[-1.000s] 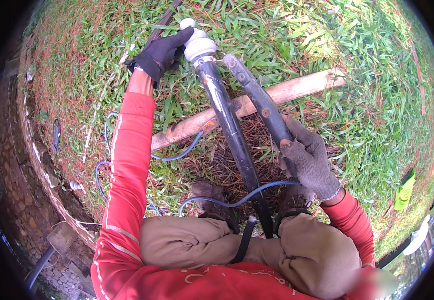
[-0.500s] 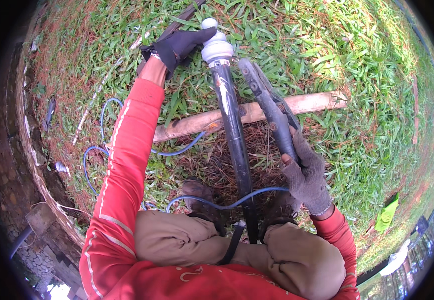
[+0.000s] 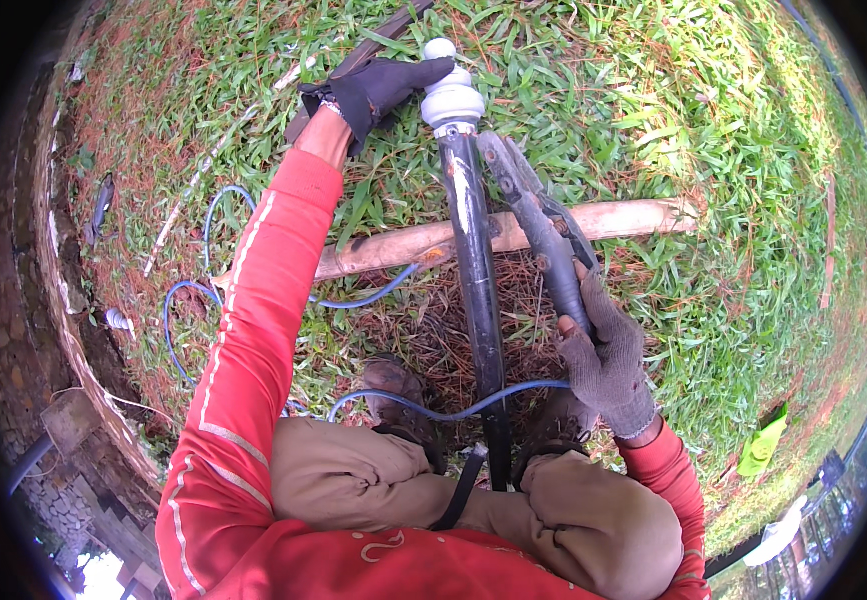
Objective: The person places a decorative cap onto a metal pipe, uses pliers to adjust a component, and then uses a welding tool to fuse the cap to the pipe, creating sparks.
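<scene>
My left hand (image 3: 374, 92), in a black glove, grips the white stepped finial (image 3: 454, 98) atop a black scuffed pole (image 3: 476, 290), which lies lengthwise toward me across a pale wooden plank (image 3: 614, 218). My right hand (image 3: 604, 360), in a grey knit glove, is closed round the lower end of a dark tubular tool (image 3: 544, 230) with round fittings along it; its upper end is close beside the finial's collar. A blue hose (image 3: 454, 410) crosses the pole near my boots.
Grass (image 3: 714, 120) with dry needles surrounds me. A dark board (image 3: 399, 25) lies beyond my left hand, and a thin pale stick (image 3: 179, 220) to the left. A low wall edge (image 3: 64, 280) borders a paved drop on the left. A lime-green cloth (image 3: 762, 445) lies at right.
The view has shifted, so the pole and left hand appear farther right and the pole more upright. Both hands keep their holds; the tool has turned slightly along with the pole.
</scene>
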`<state>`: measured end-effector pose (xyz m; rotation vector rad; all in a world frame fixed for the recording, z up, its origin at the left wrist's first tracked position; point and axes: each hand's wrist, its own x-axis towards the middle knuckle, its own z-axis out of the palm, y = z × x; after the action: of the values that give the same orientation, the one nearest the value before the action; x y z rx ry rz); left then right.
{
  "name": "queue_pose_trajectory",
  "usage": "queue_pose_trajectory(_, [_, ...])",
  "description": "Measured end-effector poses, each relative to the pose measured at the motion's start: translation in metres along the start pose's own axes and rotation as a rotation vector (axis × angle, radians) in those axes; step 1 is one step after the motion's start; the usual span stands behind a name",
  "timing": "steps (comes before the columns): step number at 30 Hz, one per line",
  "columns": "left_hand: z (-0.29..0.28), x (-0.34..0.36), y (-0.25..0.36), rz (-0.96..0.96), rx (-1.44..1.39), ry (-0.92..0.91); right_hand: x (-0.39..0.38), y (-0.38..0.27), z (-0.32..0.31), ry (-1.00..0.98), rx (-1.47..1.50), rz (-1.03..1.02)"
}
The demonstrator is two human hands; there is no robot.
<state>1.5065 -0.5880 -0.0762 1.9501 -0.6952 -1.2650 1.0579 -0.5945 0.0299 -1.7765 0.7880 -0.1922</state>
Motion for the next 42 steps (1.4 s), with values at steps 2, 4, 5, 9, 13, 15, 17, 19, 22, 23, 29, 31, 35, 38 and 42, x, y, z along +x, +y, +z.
queue_pose_trajectory(2, [-0.001,0.002,-0.004,-0.007,0.020,0.009,0.000,-0.001,-0.001,-0.009,0.011,0.019])
queue_pose_trajectory(4, [0.005,0.000,0.003,-0.009,0.036,0.009,0.000,0.000,-0.003,-0.012,0.009,0.043])
queue_pose_trajectory(5, [0.006,-0.002,0.006,-0.036,0.052,0.009,-0.001,0.002,-0.003,-0.010,0.007,0.046])
queue_pose_trajectory(9, [0.006,-0.004,0.004,-0.028,0.045,0.025,0.000,0.000,-0.001,-0.006,-0.006,0.021])
queue_pose_trajectory(13, [0.010,-0.008,0.016,-0.082,0.121,0.021,-0.002,0.005,0.000,0.018,0.003,0.025])
queue_pose_trajectory(15, [0.006,-0.005,0.013,-0.092,0.142,0.049,-0.002,0.002,0.000,0.020,0.004,0.021])
queue_pose_trajectory(17, [-0.002,0.000,-0.002,-0.085,0.117,0.069,0.000,-0.002,0.002,0.012,0.007,0.015])
queue_pose_trajectory(19, [0.004,-0.002,0.002,-0.068,0.083,0.064,0.000,-0.001,0.001,0.015,0.024,0.051])
queue_pose_trajectory(22, [0.006,-0.007,0.010,-0.111,0.085,0.049,0.000,-0.001,0.002,0.039,0.088,0.067])
queue_pose_trajectory(23, [0.007,-0.006,0.010,-0.095,0.094,0.050,0.000,0.000,0.002,0.040,0.086,0.067])
queue_pose_trajectory(29, [0.000,0.000,-0.003,-0.057,0.058,0.040,0.001,0.001,0.002,0.020,0.012,-0.013])
queue_pose_trajectory(31, [0.004,-0.003,0.006,-0.014,0.038,0.033,0.000,0.004,0.002,0.032,0.000,-0.048])
queue_pose_trajectory(35, [0.012,-0.020,0.020,-0.047,0.187,0.120,0.001,-0.001,0.001,0.022,0.018,0.010])
queue_pose_trajectory(38, [0.007,-0.023,0.021,0.022,0.182,0.112,0.001,-0.002,0.002,0.002,0.028,0.041])
queue_pose_trajectory(42, [0.016,-0.028,0.044,-0.141,0.221,0.049,0.001,0.005,0.000,0.035,-0.014,0.006])
